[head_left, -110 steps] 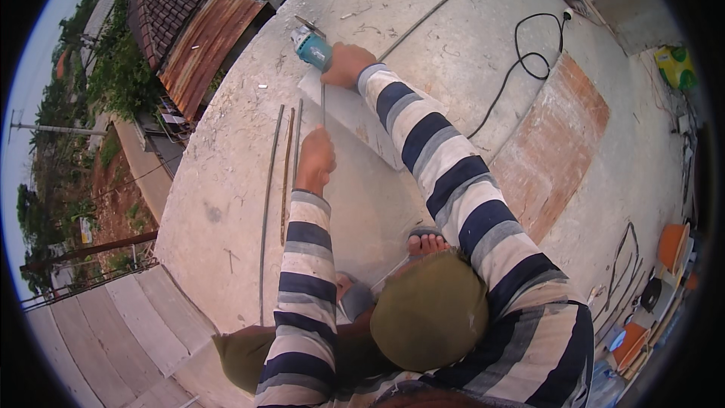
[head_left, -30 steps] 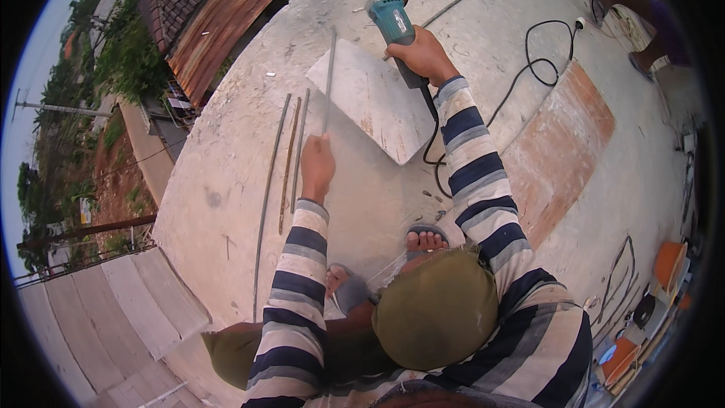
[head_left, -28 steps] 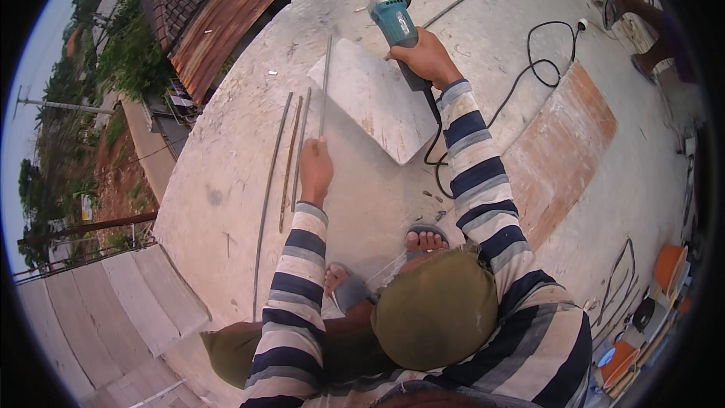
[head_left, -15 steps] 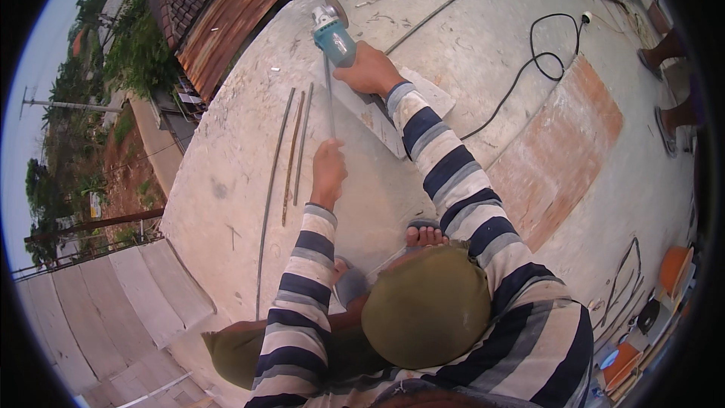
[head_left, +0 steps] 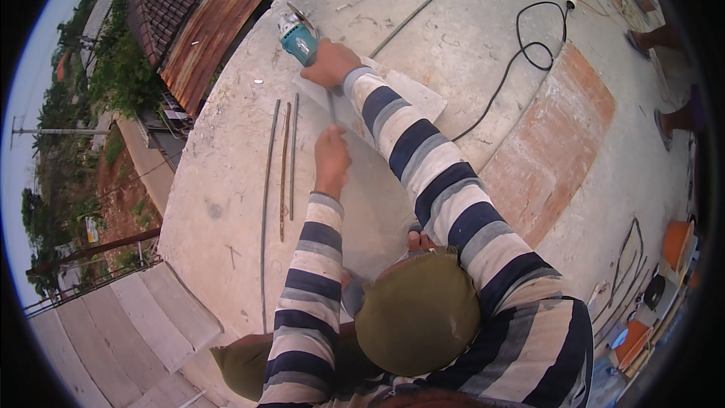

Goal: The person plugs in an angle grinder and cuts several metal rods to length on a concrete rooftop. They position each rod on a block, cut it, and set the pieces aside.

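My right hand (head_left: 332, 63) is wrapped round the body of a teal angle grinder (head_left: 300, 44), whose thin disc (head_left: 297, 12) shows nearly edge-on at its far end. Nearer to me, my left hand (head_left: 332, 160) is closed on a grey metal rod (head_left: 331, 109). That rod runs away from me and passes behind my right hand, so whether the disc touches it is hidden. Under my right forearm lies a pale flat board (head_left: 419, 95), partly covered. Left of my left hand, a long grey rod (head_left: 267, 181), a rusty brown rod (head_left: 285, 174) and a shorter grey rod (head_left: 294, 155) lie side by side.
Another rod (head_left: 411, 19) lies beyond the board. A black cord (head_left: 498, 80) loops to a plug at the right, near a reddish-brown panel (head_left: 555, 144). Someone's feet (head_left: 663, 129) stand at the far right. The concrete slab ends on the left beside a rusty roof (head_left: 211, 42).
The grinder and my right hand have moved left, and the disc has turned more edge-on. My left hand is a little farther forward. The whole view has shifted slightly.
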`<state>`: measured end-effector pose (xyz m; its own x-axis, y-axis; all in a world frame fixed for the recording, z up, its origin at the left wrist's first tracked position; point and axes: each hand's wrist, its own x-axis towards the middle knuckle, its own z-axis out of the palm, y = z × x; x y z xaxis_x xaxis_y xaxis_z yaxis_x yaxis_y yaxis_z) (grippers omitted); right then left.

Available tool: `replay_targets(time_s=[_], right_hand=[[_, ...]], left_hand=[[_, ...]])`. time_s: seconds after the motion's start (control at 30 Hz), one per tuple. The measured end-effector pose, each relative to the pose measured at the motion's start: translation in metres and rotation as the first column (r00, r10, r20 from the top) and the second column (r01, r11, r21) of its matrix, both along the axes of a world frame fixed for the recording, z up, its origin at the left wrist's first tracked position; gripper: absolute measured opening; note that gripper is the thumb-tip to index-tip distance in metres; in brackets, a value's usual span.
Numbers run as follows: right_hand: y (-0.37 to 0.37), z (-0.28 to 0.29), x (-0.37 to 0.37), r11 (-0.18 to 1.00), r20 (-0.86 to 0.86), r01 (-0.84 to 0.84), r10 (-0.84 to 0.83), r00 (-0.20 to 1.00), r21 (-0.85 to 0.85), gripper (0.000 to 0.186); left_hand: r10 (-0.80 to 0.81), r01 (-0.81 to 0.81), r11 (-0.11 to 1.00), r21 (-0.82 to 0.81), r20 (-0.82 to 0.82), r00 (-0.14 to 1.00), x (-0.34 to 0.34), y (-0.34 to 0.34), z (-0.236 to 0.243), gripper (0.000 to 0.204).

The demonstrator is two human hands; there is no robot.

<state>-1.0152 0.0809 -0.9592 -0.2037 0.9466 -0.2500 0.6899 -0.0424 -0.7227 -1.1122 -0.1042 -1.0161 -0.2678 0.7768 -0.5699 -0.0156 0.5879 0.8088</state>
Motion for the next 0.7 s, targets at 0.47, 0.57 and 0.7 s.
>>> replay_targets(time_s=[0.47,0.57,0.7], right_hand=[[0.013,-0.009,-0.01,1.0,0.067,0.018,-0.017,0.998,-0.016,0.083],[0.014,-0.007,-0.009,1.0,0.072,0.014,-0.012,0.997,-0.026,0.084],[0.014,-0.004,-0.007,0.999,0.07,0.017,-0.014,0.997,-0.031,0.083]], left_hand=[[0.004,-0.004,0.999,0.04,-0.001,1.0,0.005,0.002,-0.004,0.039],[0.018,-0.019,0.999,0.049,0.01,1.0,0.01,0.004,-0.004,0.035],[0.016,-0.016,0.998,0.063,0.0,1.0,0.011,0.005,-0.005,0.035]])
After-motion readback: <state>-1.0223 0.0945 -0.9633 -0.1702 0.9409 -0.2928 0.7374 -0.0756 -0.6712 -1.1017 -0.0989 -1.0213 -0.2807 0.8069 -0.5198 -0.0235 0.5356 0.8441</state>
